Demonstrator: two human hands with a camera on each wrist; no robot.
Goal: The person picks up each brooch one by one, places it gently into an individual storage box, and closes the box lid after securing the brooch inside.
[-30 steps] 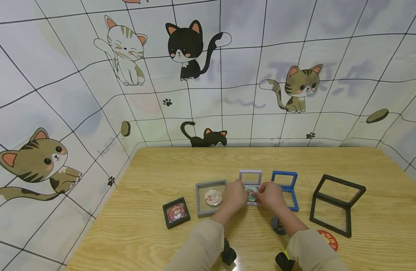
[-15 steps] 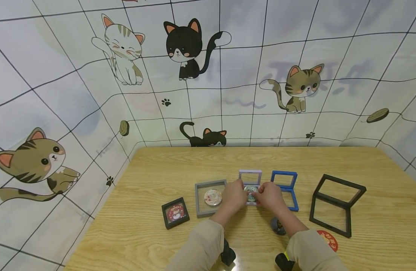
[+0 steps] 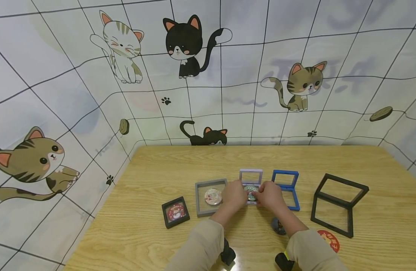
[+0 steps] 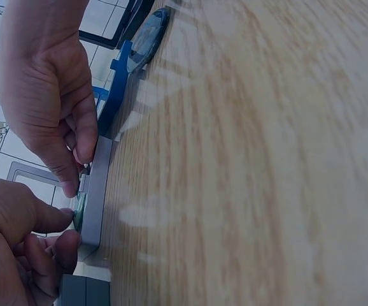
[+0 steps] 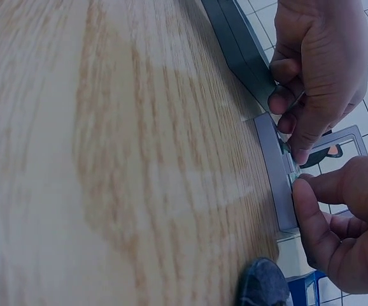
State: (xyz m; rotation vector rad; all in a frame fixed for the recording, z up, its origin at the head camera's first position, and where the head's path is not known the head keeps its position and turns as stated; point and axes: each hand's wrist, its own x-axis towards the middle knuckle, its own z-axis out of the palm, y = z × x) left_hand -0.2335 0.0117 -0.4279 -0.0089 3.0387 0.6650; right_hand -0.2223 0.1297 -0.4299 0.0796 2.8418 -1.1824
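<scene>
both hands, left hand (image 3: 234,194) and right hand (image 3: 269,195), unmoved, pinching round badge (image 3: 251,193) in lilac frame (image 3: 250,177) on counter (image 3: 167,165); seating unfinished.

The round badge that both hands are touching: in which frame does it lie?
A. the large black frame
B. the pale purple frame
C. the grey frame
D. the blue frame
B: the left hand and the right hand meet over the round badge, which lies in the pale purple frame, between the grey frame and the blue frame.
</scene>
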